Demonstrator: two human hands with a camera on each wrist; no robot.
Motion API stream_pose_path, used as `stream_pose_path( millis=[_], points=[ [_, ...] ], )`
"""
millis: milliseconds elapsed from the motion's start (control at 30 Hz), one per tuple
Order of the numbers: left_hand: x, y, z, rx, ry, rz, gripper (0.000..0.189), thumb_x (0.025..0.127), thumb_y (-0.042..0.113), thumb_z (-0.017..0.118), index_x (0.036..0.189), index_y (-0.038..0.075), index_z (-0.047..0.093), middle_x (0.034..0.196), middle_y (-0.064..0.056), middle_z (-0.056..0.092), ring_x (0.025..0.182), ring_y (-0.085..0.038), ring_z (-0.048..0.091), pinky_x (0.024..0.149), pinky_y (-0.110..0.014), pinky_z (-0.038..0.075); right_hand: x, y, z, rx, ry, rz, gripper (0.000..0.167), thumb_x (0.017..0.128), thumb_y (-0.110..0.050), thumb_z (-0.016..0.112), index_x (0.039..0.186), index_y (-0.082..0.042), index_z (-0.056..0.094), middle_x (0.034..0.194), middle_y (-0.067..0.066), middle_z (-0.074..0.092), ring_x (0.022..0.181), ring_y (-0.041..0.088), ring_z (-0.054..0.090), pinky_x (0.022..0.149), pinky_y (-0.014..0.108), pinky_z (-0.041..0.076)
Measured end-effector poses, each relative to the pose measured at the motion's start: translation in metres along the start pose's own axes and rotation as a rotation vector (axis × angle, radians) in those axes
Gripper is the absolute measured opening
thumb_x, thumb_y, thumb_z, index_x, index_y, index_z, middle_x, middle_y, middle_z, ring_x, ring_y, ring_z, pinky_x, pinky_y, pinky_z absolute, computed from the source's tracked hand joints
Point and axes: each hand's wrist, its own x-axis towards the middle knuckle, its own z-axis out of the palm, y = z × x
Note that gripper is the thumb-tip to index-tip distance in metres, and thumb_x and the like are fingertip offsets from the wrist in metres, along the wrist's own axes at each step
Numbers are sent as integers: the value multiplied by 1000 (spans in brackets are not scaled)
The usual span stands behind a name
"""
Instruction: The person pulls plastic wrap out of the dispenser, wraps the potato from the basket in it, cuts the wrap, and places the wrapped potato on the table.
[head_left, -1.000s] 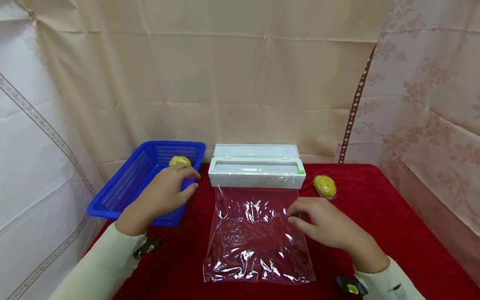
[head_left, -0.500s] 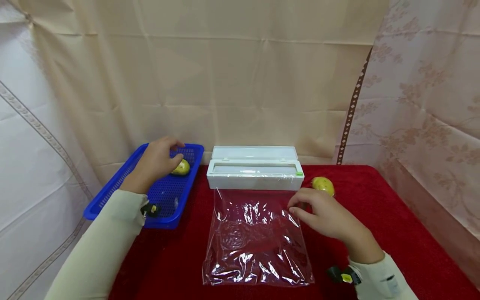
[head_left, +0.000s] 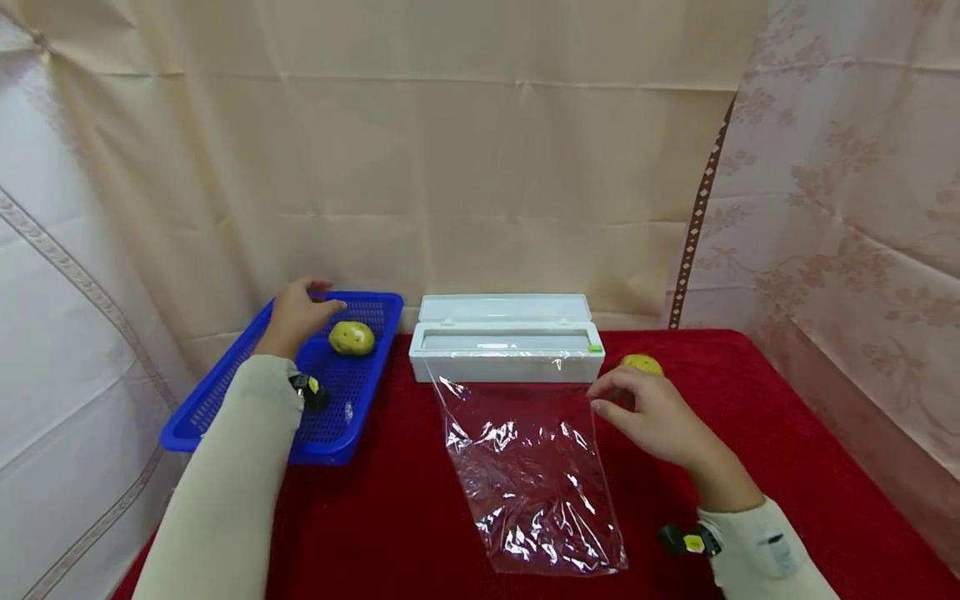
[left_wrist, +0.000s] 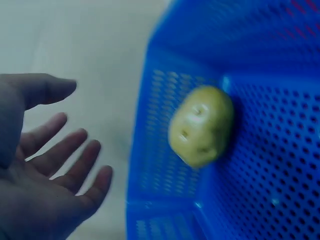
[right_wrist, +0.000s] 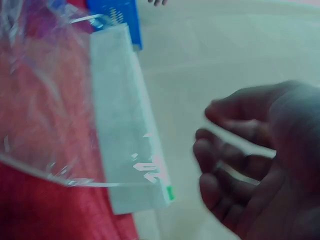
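My left hand [head_left: 296, 312], fingers spread and relaxed, hovers over the back left of a blue plastic basket [head_left: 171, 437]. A yellow potato [head_left: 352, 338] lies inside the basket; in the left wrist view the potato [left_wrist: 201, 126] sits beside the perforated wall, apart from the fingers. My right hand [head_left: 652, 417] has loosely bent fingers near the upper right edge of a clear sheet of cling film [head_left: 525, 475]. Nothing shows between the fingers of the right hand [right_wrist: 250, 160] in its wrist view. The film runs forward from a white cling film dispenser [head_left: 506, 367].
The dispenser's lid [head_left: 502, 307] is raised at the back, and a green slider [head_left: 595, 348] sits at its right end. Behind the right hand, a second potato [head_left: 642, 363] is partly hidden. Red cloth [head_left: 375, 517] covers the table, with a beige curtain [head_left: 480, 167] behind.
My left hand has moved over the basket and then back and left, off the potato, which sits slightly nearer. The film's lower left corner has swung right. The right hand has barely moved.
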Motion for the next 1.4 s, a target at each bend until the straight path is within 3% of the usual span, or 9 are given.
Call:
stream_pose_path(
  millis=[100,200,333,567,800,900,1100,1233,1400],
  points=[
    [7,-15,5,113,-116,-49,64,95,24,68,148,-4,46,153,-32,45,141,-50,43,115,-60,37,1,11,9,-15,-131,52,9,91,-14,78,98,-18,73,88,-6,69,80,14,61,70,29,53],
    [12,-29,11,213,-245,-73,69,94,23,64,153,-4,40,158,-34,37,145,-52,36,118,-63,32,0,18,17,-20,-291,53,13,87,-15,83,95,-15,72,82,-7,67,73,13,60,64,28,53],
    [15,-44,21,260,-314,-77,74,90,18,63,154,-7,36,157,-36,36,144,-53,36,119,-63,31,-3,20,25,-9,-387,20,21,81,-16,87,95,-14,72,82,-4,65,72,13,59,62,28,52],
    [8,-56,30,284,-301,-75,75,88,15,69,151,-11,37,147,-37,47,132,-53,49,113,-63,38,-3,23,38,-68,-367,8,34,73,-18,94,99,-17,72,94,2,61,77,16,56,64,27,50],
    [6,-54,34,290,-154,-83,58,84,18,76,130,-10,55,133,-35,59,124,-53,54,109,-61,41,-3,30,47,-61,-378,43,41,70,-19,96,103,-16,72,96,2,60,81,17,55,68,27,49],
    [6,-56,36,279,-130,-116,53,85,18,77,125,-7,54,130,-33,59,123,-51,54,108,-60,42,-3,32,50,-68,-378,36,44,68,-20,97,103,-15,71,96,1,61,81,16,56,68,27,49],
    [10,-61,38,308,-180,-129,65,87,25,79,135,-12,54,133,-36,59,125,-52,54,108,-61,43,-2,36,51,-61,-371,37,46,67,-21,98,104,-15,72,95,1,61,81,16,57,68,27,50],
    [10,-61,38,332,-228,-140,58,88,30,79,126,-12,65,127,-32,66,118,-48,60,103,-59,47,-2,38,52,-49,-373,32,47,67,-21,98,104,-15,71,95,1,60,80,16,56,68,27,49],
    [9,-58,37,323,-192,-135,48,86,30,81,113,-10,72,109,-26,72,100,-38,64,90,-52,52,-2,38,52,-40,-381,40,48,66,-20,98,104,-16,69,94,0,60,80,16,56,68,28,49]
  ],
)
